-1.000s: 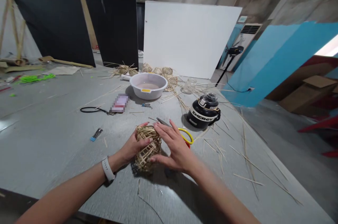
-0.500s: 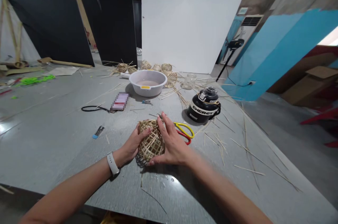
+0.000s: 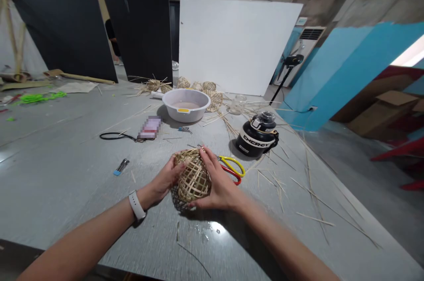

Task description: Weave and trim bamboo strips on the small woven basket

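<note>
A small woven bamboo basket [image 3: 193, 176] rests on the grey table [image 3: 59, 179], gripped from both sides. My left hand [image 3: 164, 180], with a white watch on its wrist, curls its fingers over the basket's left rim. My right hand [image 3: 217, 181] wraps the basket's right side, thumb underneath and fingers laid over the top. Just behind my right hand lie scissors with yellow and red handles [image 3: 233, 167].
A black bottle [image 3: 257, 141] stands to the right, a white basin [image 3: 186, 104] farther back with several woven baskets [image 3: 208, 90] behind it. A phone [image 3: 150, 127], black cord [image 3: 114, 136], small blue-tipped tool [image 3: 120, 166] and loose bamboo strips [image 3: 308, 192] lie about.
The basket has been turned in my hands, from lying with its open end toward me to its rounded side showing. My right hand went from flat on top to wrapped around it.
</note>
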Motion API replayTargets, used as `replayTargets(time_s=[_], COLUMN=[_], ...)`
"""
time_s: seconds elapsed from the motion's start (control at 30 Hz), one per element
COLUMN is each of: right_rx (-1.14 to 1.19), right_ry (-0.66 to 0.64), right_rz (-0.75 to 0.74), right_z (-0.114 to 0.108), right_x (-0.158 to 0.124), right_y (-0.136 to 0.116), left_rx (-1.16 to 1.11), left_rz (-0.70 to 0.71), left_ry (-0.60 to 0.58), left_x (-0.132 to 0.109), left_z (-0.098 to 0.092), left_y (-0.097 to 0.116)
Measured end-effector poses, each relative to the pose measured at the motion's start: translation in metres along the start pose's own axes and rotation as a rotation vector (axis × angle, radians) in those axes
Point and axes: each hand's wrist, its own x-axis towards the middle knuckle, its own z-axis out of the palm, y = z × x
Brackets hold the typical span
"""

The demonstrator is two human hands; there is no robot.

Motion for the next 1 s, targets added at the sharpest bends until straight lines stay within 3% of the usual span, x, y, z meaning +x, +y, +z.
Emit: replayTargets(time_s=[0.17,0.33,0.53,0.87,1.0], right_rx=[-0.049,-0.001,0.161,0.245,0.257], right_ry=[0.004,0.053,0.164,0.234,0.264], right_rz=[-0.076,-0.136,-0.107,-0.039,-0.013], right_z=[0.001,0.003,0.007,0.017,0.023], right_x=[-0.001,-0.004,-0.007,-0.006,-0.005], right_y=[0.003,-0.003,-0.006,0.0,-0.001], left_rx=[-0.015,0.095,0.223,0.261,0.245], left_rz=[-0.106,0.096,0.347,0.349,0.36], left_ry=[-0.01,0.042,-0.036,-0.128,-0.055], left_x=[0.001,0.0,0.001,-0.005,-0.003], left_z=[-0.007,-0.003,-0.009,-0.009,-0.007], left_y=[0.018,0.016,0.013,0.014,0.01])
